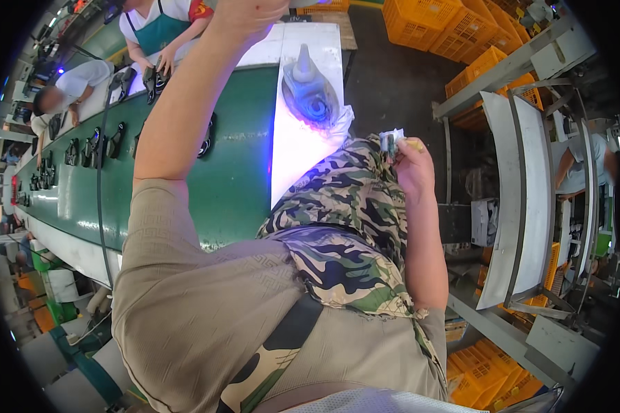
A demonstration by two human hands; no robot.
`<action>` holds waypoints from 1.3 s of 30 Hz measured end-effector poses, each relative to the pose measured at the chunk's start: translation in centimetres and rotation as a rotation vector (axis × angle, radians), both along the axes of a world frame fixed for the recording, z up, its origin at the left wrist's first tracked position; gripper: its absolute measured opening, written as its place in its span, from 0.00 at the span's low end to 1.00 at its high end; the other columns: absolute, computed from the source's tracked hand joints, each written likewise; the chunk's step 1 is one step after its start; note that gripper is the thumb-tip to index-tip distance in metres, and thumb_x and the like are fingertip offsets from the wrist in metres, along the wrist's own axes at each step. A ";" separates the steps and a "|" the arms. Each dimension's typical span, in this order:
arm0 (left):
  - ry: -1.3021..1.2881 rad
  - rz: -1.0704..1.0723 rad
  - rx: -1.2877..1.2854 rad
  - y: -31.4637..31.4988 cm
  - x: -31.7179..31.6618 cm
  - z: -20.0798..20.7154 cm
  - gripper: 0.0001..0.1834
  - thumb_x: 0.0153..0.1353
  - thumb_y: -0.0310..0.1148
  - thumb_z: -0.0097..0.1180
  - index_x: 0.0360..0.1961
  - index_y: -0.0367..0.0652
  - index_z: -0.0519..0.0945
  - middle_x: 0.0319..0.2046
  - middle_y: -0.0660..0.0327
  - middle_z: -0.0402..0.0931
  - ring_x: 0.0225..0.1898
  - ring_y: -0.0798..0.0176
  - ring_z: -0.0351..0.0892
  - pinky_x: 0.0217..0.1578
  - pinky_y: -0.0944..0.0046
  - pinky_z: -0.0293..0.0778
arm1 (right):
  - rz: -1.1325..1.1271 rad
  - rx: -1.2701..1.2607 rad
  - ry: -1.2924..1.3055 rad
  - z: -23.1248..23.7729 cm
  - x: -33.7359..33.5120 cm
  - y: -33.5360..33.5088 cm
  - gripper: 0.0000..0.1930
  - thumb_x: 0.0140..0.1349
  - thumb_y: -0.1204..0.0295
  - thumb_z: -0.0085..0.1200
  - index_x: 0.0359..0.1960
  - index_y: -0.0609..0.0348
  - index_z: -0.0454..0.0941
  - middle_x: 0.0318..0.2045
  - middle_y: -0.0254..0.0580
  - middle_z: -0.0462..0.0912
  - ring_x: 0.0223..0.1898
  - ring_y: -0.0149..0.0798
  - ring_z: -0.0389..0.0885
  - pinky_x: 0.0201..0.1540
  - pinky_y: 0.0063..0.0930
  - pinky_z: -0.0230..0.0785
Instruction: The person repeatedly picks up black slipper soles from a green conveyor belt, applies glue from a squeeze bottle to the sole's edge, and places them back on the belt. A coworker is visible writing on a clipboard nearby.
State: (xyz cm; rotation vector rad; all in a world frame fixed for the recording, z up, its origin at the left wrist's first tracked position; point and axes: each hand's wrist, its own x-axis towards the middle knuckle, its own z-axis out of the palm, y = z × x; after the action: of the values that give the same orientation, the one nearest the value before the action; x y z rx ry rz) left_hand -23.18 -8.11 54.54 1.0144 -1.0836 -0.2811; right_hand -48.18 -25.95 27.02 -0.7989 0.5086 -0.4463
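Observation:
My left arm reaches up across the view, and my left hand [251, 20] is at the top edge with its fingers mostly cut off. Something pale grey shows beside it there, too little of it to name. My right hand [417, 165] is closed by my right side, above the dark floor. Its fingers pinch a small white-and-dark piece [391, 142] with crumpled, wrap-like edges. On the brightly lit white tabletop [293, 165] stands a grey container with a pointed nozzle [310, 93], tinted by blue-violet light. Crumpled white material [344, 124] lies at its side.
A green conveyor belt [238, 179] on my left carries several dark shoes [93, 148]. Two people work across it, one in a green apron [162, 31]. Orange crates [420, 24] are stacked at the far right. A metal rack [517, 199] stands to my right.

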 end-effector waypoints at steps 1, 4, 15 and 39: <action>0.040 -0.030 -0.029 -0.1 -0.1 -0.3 0.12 0.55 0.27 0.67 0.38 0.40 0.76 0.28 0.60 0.80 0.29 0.67 0.82 0.31 0.69 0.77 | 0.004 0.002 0.005 -0.4 0.1 -0.1 0.03 0.63 0.76 0.56 0.33 0.57 0.74 0.31 0.42 0.82 0.30 0.36 0.79 0.34 0.32 0.74; 0.067 -0.029 -0.086 -1.4 -0.6 -1.4 0.14 0.53 0.26 0.68 0.39 0.40 0.76 0.28 0.61 0.80 0.27 0.67 0.81 0.30 0.69 0.77 | -0.020 0.021 0.040 -0.3 0.7 0.2 0.05 0.61 0.76 0.58 0.32 0.57 0.73 0.30 0.40 0.81 0.29 0.34 0.78 0.34 0.31 0.73; 0.036 -0.133 -0.184 -1.8 -0.8 -2.0 0.16 0.53 0.26 0.68 0.41 0.39 0.74 0.30 0.61 0.79 0.28 0.66 0.82 0.32 0.66 0.79 | -0.019 0.073 0.088 -1.8 2.3 0.6 0.06 0.60 0.77 0.60 0.35 0.57 0.74 0.29 0.37 0.80 0.28 0.32 0.77 0.32 0.30 0.74; -0.471 0.561 1.267 -4.4 15.5 -38.2 0.62 0.27 0.42 0.80 0.66 0.37 0.59 0.65 0.47 0.61 0.66 0.47 0.63 0.65 0.55 0.63 | -0.112 0.181 0.138 -7.6 -1.3 -1.4 0.04 0.62 0.75 0.57 0.34 0.56 0.74 0.32 0.44 0.82 0.30 0.37 0.80 0.32 0.32 0.74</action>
State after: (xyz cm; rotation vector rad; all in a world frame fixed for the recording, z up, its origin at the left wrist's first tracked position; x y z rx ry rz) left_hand -7.73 -12.51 16.38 2.5601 -0.9228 -0.2618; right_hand -49.48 -27.31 19.40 -0.6317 0.7148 -0.4438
